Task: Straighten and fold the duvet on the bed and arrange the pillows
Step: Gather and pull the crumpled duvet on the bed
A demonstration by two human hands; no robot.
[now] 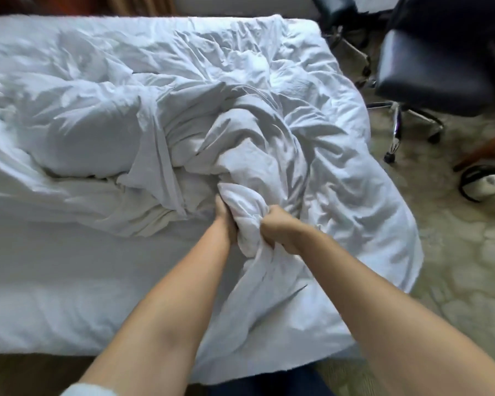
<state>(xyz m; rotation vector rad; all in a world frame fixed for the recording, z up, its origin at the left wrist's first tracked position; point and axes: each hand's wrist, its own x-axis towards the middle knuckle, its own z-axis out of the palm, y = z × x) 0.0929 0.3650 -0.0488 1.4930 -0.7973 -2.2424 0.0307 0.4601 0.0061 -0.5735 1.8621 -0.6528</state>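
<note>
While the white duvet (240,115) lay crumpled across the bed (55,281), the left hand (225,221) and right hand (280,231) each gripped a bunched fold near the bed's front edge, fingers curled tight.

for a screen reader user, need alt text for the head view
Both hands, left hand and right hand, grip a bunched part of a crumpled white duvet on a bed. A black office chair stands at upper right.
</note>
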